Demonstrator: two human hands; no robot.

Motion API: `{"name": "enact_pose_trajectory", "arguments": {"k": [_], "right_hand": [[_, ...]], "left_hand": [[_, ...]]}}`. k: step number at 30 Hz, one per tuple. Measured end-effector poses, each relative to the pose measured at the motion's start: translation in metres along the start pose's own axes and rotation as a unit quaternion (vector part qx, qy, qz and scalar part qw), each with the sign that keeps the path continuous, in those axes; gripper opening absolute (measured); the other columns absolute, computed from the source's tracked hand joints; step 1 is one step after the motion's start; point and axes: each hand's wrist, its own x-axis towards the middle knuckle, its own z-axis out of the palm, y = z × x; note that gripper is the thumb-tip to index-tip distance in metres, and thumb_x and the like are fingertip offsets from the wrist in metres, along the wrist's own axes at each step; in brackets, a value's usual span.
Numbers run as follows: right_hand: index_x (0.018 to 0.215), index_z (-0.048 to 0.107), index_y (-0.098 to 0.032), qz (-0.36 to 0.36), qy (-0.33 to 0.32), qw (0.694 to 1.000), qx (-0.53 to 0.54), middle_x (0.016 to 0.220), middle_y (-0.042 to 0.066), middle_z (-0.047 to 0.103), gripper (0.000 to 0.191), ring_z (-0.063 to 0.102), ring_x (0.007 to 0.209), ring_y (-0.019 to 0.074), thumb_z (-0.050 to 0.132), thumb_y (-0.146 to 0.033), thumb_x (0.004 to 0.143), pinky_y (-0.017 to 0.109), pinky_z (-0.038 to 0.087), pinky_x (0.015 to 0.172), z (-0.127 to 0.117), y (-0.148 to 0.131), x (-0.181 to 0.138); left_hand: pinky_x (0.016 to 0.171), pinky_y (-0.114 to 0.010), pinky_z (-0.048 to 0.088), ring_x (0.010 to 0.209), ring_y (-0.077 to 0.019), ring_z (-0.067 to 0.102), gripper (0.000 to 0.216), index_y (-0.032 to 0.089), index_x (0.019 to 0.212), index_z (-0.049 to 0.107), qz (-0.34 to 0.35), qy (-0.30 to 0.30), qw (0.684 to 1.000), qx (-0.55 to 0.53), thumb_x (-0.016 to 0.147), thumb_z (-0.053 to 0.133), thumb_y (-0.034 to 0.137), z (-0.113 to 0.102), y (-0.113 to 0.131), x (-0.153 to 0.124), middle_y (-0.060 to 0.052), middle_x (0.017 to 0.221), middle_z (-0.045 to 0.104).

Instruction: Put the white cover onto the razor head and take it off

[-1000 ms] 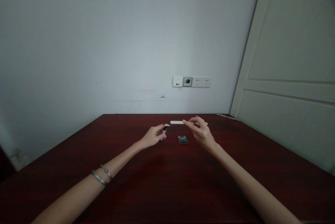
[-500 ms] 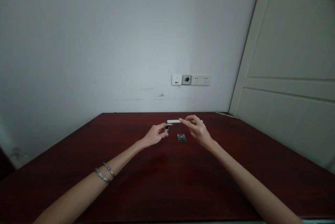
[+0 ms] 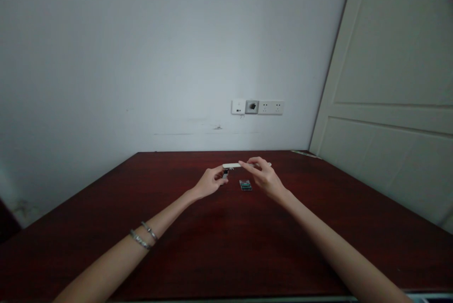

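Observation:
Between the thumb and fingers of my left hand (image 3: 209,183) is a small grey-and-black piece (image 3: 225,174) with a pale, toothed-looking top. It is held upright, and its exact kind is too small to make out. My right hand (image 3: 266,178) pinches a slim, flat white stick (image 3: 231,165), held level. The stick's left end lies over the top of the grey-and-black piece; whether they touch I cannot tell. My right fingers hide the stick's middle, and its other end shows beyond them. A small clear case (image 3: 245,185) with teal contents lies on the table below, between my hands.
The dark red table (image 3: 219,251) reaches back to a pale wall (image 3: 177,57). Sockets and wall plates (image 3: 257,107) sit low on that wall. A cream panelled door (image 3: 392,105) stands along the right side. A thin pale strip (image 3: 305,154) lies at the table's far right corner.
My right hand has moved the white stick slightly left and down, so its end now overlaps the top of the piece in my left hand. My left hand has barely moved.

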Motion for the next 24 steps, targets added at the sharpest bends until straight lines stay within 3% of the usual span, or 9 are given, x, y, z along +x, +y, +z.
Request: {"name": "enact_pose_trajectory", "arguments": {"k": [6, 9, 14, 19, 24], "right_hand": [[0.126, 0.051, -0.032, 0.016, 0.036, 0.999, -0.017, 0.096, 0.008, 0.053, 0.053, 0.051, 0.085, 0.0167, 0.039, -0.002, 0.084, 0.032, 0.047, 0.073, -0.004, 0.011, -0.003], [0.128, 0.049, -0.032, 0.02, 0.052, 0.998, -0.005, 0.098, 0.008, 0.052, 0.054, 0.05, 0.09, 0.0177, 0.04, -0.002, 0.084, 0.034, 0.046, 0.076, 0.0, 0.004, 0.002], [0.132, 0.043, -0.034, -0.002, 0.023, 1.0, 0.011, 0.1, 0.007, 0.052, 0.058, 0.049, 0.092, 0.0178, 0.039, -0.002, 0.084, 0.034, 0.046, 0.076, 0.01, -0.002, -0.002], [0.13, 0.045, -0.034, 0.005, 0.033, 0.999, -0.001, 0.097, 0.007, 0.052, 0.059, 0.049, 0.088, 0.0177, 0.038, 0.0, 0.082, 0.034, 0.045, 0.075, 0.004, 0.006, -0.006], [0.131, 0.045, -0.035, 0.004, 0.036, 0.999, -0.013, 0.098, 0.007, 0.053, 0.06, 0.049, 0.087, 0.018, 0.04, 0.0, 0.082, 0.038, 0.041, 0.079, 0.006, -0.009, 0.005]], "left_hand": [[0.067, -0.023, 0.045, 0.067, -0.0114, 0.055, 0.012, 0.013, 0.082, 0.059, 0.014, 0.021, 1.0, 0.008, 0.072, 0.058, 0.02, -0.002, -0.001, -0.001, 0.0, 0.073, 0.06], [0.068, -0.024, 0.045, 0.069, -0.0117, 0.055, 0.016, 0.013, 0.085, 0.06, 0.015, 0.023, 1.0, 0.006, 0.071, 0.06, 0.019, 0.001, -0.005, 0.001, -0.001, 0.074, 0.061], [0.069, -0.025, 0.046, 0.07, -0.0122, 0.055, 0.018, 0.012, 0.087, 0.061, 0.021, 0.031, 0.999, 0.002, 0.072, 0.06, 0.021, 0.001, -0.001, 0.002, -0.001, 0.075, 0.061], [0.07, -0.025, 0.045, 0.072, -0.0129, 0.055, 0.012, 0.012, 0.08, 0.06, 0.028, 0.03, 0.999, 0.017, 0.073, 0.059, 0.022, -0.005, 0.003, -0.004, -0.001, 0.075, 0.06], [0.068, -0.024, 0.044, 0.069, -0.0126, 0.054, 0.018, 0.013, 0.09, 0.063, 0.033, 0.034, 0.997, 0.056, 0.075, 0.058, 0.022, 0.0, -0.003, 0.001, -0.001, 0.076, 0.063]]}}
